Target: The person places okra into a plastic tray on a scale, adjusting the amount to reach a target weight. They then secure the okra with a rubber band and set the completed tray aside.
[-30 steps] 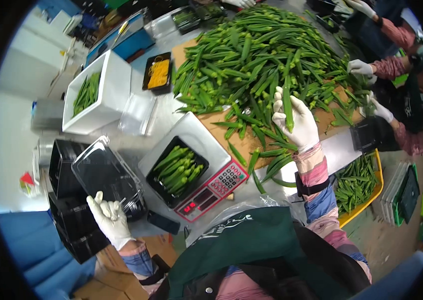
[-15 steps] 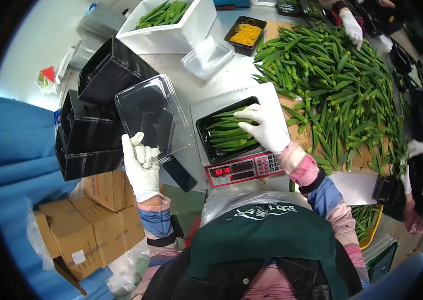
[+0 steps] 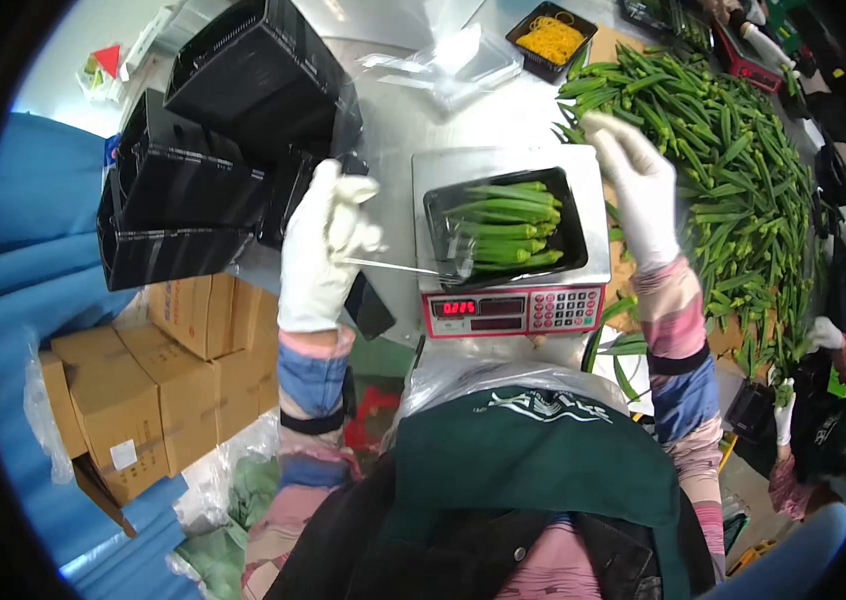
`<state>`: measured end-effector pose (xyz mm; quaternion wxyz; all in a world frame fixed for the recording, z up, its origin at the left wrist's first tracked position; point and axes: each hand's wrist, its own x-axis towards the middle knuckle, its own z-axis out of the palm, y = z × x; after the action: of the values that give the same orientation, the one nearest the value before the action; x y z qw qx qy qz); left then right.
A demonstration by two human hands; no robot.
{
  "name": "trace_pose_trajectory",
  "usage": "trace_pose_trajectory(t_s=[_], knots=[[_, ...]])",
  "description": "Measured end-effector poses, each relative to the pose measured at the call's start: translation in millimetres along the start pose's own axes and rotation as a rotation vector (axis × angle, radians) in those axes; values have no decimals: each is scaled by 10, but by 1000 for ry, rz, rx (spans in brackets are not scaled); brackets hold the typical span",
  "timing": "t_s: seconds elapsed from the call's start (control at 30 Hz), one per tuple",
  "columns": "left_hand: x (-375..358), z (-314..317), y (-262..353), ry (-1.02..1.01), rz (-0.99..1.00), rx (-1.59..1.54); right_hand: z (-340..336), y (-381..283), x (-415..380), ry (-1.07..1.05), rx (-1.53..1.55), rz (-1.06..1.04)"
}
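The okra [image 3: 513, 230] lies side by side in a black tray [image 3: 577, 240], roughly lined up, on the steel top of a scale [image 3: 598, 205] whose red digits are lit. A clear lid [image 3: 398, 267] reaches in over the tray's left side, tilted so that its near edge shows as a thin line; whether it touches the pods, the picture does not tell. The person's left hand [image 3: 313, 260] pinches that edge between bent fingers and thumb. The right hand [image 3: 648, 195] is raised past the scale's right side, next to the heap of okra [image 3: 733, 190], its fingers loosely curved and a little apart, with nothing visible in them. The lid is thin and probably springy, so a light grip on the rim, well short of squeezing, should keep it from bending; held level and square to the tray, its edge is less likely to snag a stem end. The free hand could steady the far rim, and neither wrist should lean on the scale or brush its keys. Farther out on the table [image 3: 378, 120] are more clear plastic pieces [image 3: 468, 65], a small tray of yellow bands [image 3: 551, 38] and stacked black trays [image 3: 253, 80]. Beyond the heap, a co-worker's gloved hand [image 3: 824, 336] is at the okra's edge.
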<state>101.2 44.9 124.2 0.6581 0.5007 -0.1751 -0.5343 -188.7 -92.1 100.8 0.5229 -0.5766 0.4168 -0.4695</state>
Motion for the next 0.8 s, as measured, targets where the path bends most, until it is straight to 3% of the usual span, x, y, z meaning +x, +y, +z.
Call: trace_pose_trajectory(t_s=[0.17,0.3,0.4,0.47,0.53,0.57,0.6,0.63,0.67,0.73,0.8], knots=[[114,348,5,-337,-175,283,-6,-295,-53,-118,224,157],[231,343,-119,-449,-272,339,-142,-203,-154,-216,92,232],[258,369,-256,-251,-312,-83,-91,-158,-301,-66,-3,288],[201,287,-385,-311,-128,-164,-68,-23,-356,55,46,342],[95,374,-602,-192,67,-58,-4,164,-446,106,111,374],[47,369,-703,-169,138,28,66,293,-497,123,102,321],[66,339,-833,-95,334,368,130,364,-537,138,93,269],[118,257,-938,-79,394,436,143,292,-588,75,89,348],[179,183,-1011,-67,453,505,164,477,-621,69,84,243],[271,113,-1096,-42,429,579,162,703,-672,39,-194,78],[314,140,-1166,-11,389,726,115,770,-697,31,-247,79]])
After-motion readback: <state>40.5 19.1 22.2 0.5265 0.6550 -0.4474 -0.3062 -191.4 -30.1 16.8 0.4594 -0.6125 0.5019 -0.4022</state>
